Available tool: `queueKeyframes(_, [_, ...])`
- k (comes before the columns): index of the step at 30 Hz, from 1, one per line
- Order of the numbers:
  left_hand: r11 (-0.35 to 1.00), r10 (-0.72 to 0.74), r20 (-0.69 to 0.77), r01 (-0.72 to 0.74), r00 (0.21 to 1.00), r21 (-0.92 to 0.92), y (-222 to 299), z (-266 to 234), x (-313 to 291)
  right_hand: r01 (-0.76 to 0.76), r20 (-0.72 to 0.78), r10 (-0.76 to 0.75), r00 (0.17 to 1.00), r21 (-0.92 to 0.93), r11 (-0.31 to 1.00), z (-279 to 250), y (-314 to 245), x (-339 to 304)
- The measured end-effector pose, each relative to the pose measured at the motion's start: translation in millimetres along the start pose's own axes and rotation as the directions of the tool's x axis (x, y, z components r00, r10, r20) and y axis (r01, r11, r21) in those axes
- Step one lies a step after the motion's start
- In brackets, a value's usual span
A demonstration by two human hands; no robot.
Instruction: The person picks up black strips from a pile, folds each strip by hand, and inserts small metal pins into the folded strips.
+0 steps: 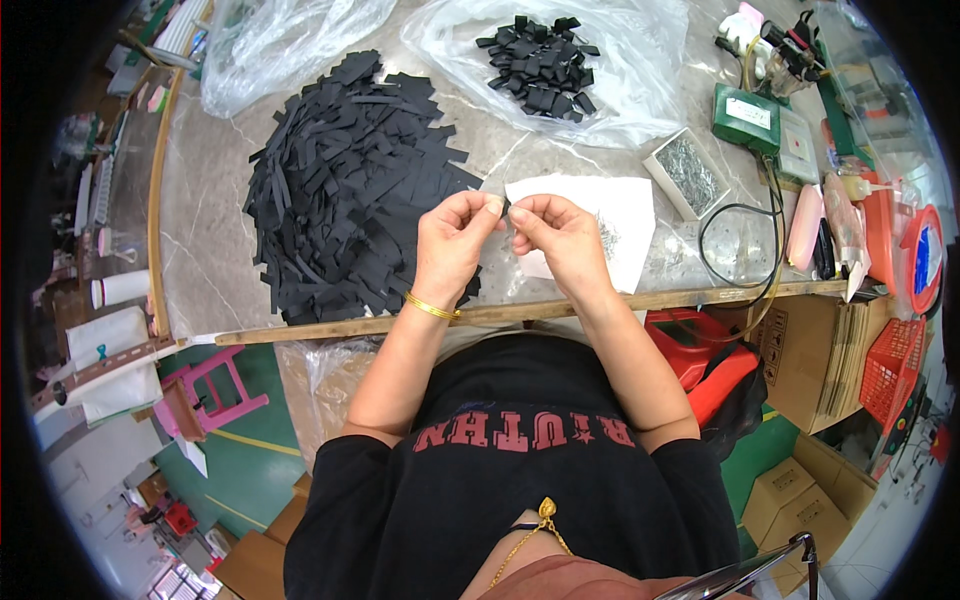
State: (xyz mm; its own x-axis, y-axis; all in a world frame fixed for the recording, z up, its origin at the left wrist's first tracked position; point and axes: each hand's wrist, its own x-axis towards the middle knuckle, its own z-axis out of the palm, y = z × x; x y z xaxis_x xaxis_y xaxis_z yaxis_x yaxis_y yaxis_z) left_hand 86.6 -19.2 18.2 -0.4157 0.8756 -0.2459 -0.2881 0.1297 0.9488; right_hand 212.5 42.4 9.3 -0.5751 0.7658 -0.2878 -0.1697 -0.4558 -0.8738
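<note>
- The person's left hand [455,235] and right hand [555,230] meet near the middle of the frame, fingertips almost touching; each has thumb and forefinger pinched on a small black piece [507,205], which lies in the narrow gap between them.
- The piece sits at the fingertips of both hands, neither clearly nearer; only a dark sliver shows, seemingly upright in the frame, though its true long axis is too hidden to tell.
- The heap of black strips [340,190] fills the left of the tabletop, its strips lying at many angles; the left hand is the nearer, its wrist overlapping the heap's right edge.
- A white sheet [635,205] lies under and beside the right hand, right of centre; small metal bits [612,235] are scattered on it, partly covered by that hand.
- Just beyond the sheet, toward the upper right, stands an open box [662,190] of thin metal pieces [688,172]; the right hand is nearer to it, with the sheet between.
- At upper centre, folded black pieces [540,70] lie on a clear plastic bag [640,90]; a dark cable [704,235] loops at right, clear of both hands.
</note>
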Motion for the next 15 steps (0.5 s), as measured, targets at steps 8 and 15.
queueKeyframes(8, [0.995, 0.045, 0.047, -0.041, 0.998, -0.089, 0, 3, -2, 0.068, -0.033, -0.071, 0.997, -0.095, 0.993, -1, 3, -3])
queueKeyframes(15, [0.991, -0.020, 0.018, 0.022, 1.000, -0.132, -3, -1, 0, 0.216, -0.062, -0.239, 0.969, -0.257, 0.942, 3, 14, -4])
